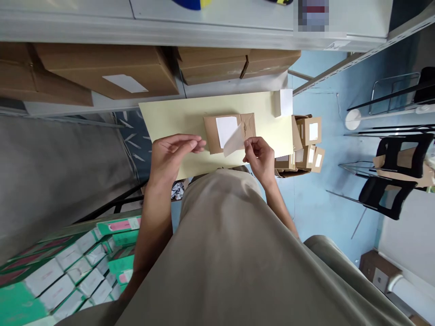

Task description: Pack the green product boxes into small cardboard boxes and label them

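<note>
A small brown cardboard box (212, 134) lies on a pale yellow board in front of me. On its top is a white label (224, 128). My right hand (260, 157), at the box's near right corner, pinches a thin, translucent sheet of paper (234, 142). This sheet slants down to the left over the box and partly covers the label. To the left of the box hovers my left hand (176, 154), its fingers stretched out and the thumb close to them. Nothing shows in it, and it is apart from the box.
The yellow board (183, 106) carries a white block (284, 103), perhaps a label stack, at its far right corner. Beyond stands a shelf with large cartons (108, 74). Small open boxes (307, 149) sit at right, near black chairs (401, 158). Green cartons (118, 226) fill the lower left.
</note>
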`<state>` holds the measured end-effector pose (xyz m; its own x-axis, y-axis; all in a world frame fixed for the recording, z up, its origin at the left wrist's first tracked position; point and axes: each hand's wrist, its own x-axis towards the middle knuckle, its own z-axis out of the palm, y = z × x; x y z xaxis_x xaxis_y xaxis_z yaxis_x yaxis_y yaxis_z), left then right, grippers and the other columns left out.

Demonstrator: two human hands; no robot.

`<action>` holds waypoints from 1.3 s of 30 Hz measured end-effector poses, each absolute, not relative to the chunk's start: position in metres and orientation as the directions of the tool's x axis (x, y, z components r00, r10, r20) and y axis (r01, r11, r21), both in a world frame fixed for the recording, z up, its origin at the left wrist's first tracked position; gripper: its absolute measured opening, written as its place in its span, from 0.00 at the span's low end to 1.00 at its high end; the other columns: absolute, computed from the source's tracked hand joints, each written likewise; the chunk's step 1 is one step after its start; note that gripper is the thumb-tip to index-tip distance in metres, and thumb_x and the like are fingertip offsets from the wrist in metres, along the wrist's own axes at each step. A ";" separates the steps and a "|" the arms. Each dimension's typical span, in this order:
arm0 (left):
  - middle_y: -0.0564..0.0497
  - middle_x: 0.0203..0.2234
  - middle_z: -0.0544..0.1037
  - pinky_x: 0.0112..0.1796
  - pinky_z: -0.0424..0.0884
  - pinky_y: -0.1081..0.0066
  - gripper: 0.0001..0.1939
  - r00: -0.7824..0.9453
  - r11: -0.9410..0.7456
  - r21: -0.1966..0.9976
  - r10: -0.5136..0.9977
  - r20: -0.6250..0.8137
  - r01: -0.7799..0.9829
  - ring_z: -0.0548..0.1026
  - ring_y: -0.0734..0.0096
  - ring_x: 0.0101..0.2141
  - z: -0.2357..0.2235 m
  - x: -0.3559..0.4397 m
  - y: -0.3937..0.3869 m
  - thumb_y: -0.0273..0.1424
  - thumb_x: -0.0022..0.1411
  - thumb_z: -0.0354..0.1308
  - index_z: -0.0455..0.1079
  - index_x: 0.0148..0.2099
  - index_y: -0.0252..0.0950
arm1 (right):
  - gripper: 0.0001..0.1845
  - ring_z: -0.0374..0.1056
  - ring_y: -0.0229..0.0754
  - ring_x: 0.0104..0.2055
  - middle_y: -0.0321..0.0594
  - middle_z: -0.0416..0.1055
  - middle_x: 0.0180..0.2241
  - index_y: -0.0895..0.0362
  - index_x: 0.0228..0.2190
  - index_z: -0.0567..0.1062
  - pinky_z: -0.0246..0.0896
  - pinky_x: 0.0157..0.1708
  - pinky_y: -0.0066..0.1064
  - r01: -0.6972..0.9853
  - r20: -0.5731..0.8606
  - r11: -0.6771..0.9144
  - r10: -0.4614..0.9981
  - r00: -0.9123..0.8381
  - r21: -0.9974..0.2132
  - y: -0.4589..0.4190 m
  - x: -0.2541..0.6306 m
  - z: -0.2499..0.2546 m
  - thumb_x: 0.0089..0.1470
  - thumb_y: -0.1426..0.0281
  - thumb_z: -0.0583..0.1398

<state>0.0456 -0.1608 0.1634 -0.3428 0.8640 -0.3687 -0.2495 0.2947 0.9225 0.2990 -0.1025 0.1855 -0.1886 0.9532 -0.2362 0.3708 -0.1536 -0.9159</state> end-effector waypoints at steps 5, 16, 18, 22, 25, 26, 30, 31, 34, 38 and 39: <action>0.47 0.33 0.87 0.47 0.88 0.50 0.10 -0.357 0.311 0.928 0.860 -0.366 -0.204 0.88 0.55 0.37 0.171 0.072 -0.156 0.39 0.61 0.75 0.86 0.39 0.38 | 0.25 0.73 0.37 0.26 0.31 0.71 0.27 0.50 0.41 0.75 0.68 0.29 0.32 0.381 -0.252 -0.149 0.938 -0.238 -0.912 -0.087 0.318 0.182 0.72 0.41 0.62; 0.44 0.43 0.89 0.54 0.86 0.49 0.19 -0.292 0.380 0.887 0.845 -0.449 -0.263 0.89 0.54 0.45 0.181 0.130 -0.131 0.43 0.61 0.76 0.84 0.49 0.38 | 0.21 0.69 0.37 0.26 0.30 0.71 0.26 0.50 0.43 0.76 0.66 0.31 0.32 0.475 -0.054 0.113 0.944 -0.325 -0.873 -0.054 0.350 0.169 0.78 0.48 0.56; 0.43 0.48 0.89 0.57 0.85 0.48 0.24 -0.261 0.386 0.863 0.841 -0.474 -0.326 0.88 0.52 0.50 0.176 0.141 -0.126 0.47 0.61 0.78 0.81 0.52 0.39 | 0.19 0.70 0.37 0.28 0.31 0.74 0.28 0.51 0.45 0.78 0.66 0.33 0.32 0.511 0.036 0.264 0.910 -0.413 -0.818 -0.053 0.350 0.164 0.80 0.52 0.55; 0.46 0.49 0.88 0.54 0.85 0.56 0.27 -0.298 0.366 0.821 0.802 -0.517 -0.439 0.87 0.57 0.51 0.158 0.164 -0.123 0.53 0.59 0.79 0.76 0.49 0.42 | 0.14 0.74 0.38 0.32 0.36 0.80 0.32 0.53 0.46 0.79 0.65 0.37 0.31 0.501 0.097 0.561 0.724 -0.683 -0.659 -0.059 0.343 0.151 0.81 0.63 0.55; 0.47 0.46 0.87 0.49 0.85 0.62 0.29 -0.376 0.346 0.804 0.747 -0.548 -0.484 0.87 0.58 0.50 0.141 0.178 -0.125 0.54 0.57 0.80 0.74 0.48 0.42 | 0.14 0.76 0.39 0.36 0.39 0.83 0.35 0.55 0.44 0.80 0.64 0.38 0.31 0.477 0.023 0.647 0.607 -0.795 -0.595 -0.066 0.340 0.140 0.81 0.70 0.54; 0.47 0.46 0.87 0.49 0.85 0.63 0.29 -0.404 0.340 0.801 0.727 -0.556 -0.493 0.87 0.58 0.50 0.136 0.181 -0.127 0.54 0.57 0.80 0.74 0.48 0.42 | 0.14 0.76 0.39 0.37 0.40 0.84 0.37 0.55 0.45 0.80 0.64 0.38 0.31 0.473 -0.014 0.642 0.585 -0.811 -0.603 -0.068 0.340 0.136 0.80 0.71 0.54; 0.46 0.51 0.87 0.49 0.84 0.61 0.29 -0.496 0.351 0.809 0.653 -0.572 -0.471 0.87 0.55 0.52 0.121 0.184 -0.135 0.53 0.58 0.78 0.71 0.49 0.43 | 0.09 0.77 0.42 0.37 0.41 0.85 0.39 0.53 0.48 0.83 0.65 0.38 0.32 0.476 -0.176 0.422 0.578 -0.797 -0.771 -0.072 0.350 0.125 0.77 0.66 0.62; 0.45 0.53 0.87 0.50 0.84 0.60 0.29 -0.508 0.364 0.814 0.645 -0.571 -0.453 0.87 0.54 0.54 0.118 0.183 -0.138 0.53 0.58 0.77 0.70 0.50 0.43 | 0.09 0.77 0.42 0.36 0.40 0.84 0.38 0.53 0.46 0.83 0.66 0.38 0.32 0.477 -0.219 0.304 0.606 -0.765 -0.825 -0.071 0.353 0.121 0.75 0.62 0.63; 0.44 0.58 0.85 0.51 0.84 0.58 0.28 -0.512 0.406 0.819 0.641 -0.572 -0.406 0.85 0.53 0.58 0.115 0.180 -0.145 0.55 0.61 0.73 0.69 0.51 0.44 | 0.20 0.75 0.41 0.31 0.38 0.81 0.34 0.51 0.40 0.83 0.70 0.34 0.33 0.404 -0.400 -0.175 0.707 -0.582 -0.898 -0.066 0.363 0.107 0.70 0.48 0.66; 0.44 0.58 0.85 0.52 0.83 0.59 0.29 -0.488 0.422 0.816 0.656 -0.576 -0.395 0.85 0.53 0.59 0.117 0.185 -0.151 0.58 0.63 0.72 0.68 0.52 0.45 | 0.31 0.74 0.37 0.30 0.39 0.83 0.39 0.52 0.41 0.83 0.71 0.28 0.29 0.192 -0.624 -0.609 0.654 -0.428 -0.770 -0.054 0.365 0.092 0.53 0.38 0.72; 0.44 0.58 0.85 0.52 0.83 0.59 0.29 -0.484 0.420 0.816 0.659 -0.576 -0.398 0.85 0.53 0.59 0.118 0.188 -0.151 0.58 0.63 0.71 0.68 0.52 0.45 | 0.31 0.74 0.36 0.30 0.39 0.83 0.41 0.52 0.41 0.83 0.71 0.28 0.28 0.164 -0.650 -0.653 0.631 -0.424 -0.740 -0.052 0.364 0.090 0.51 0.39 0.74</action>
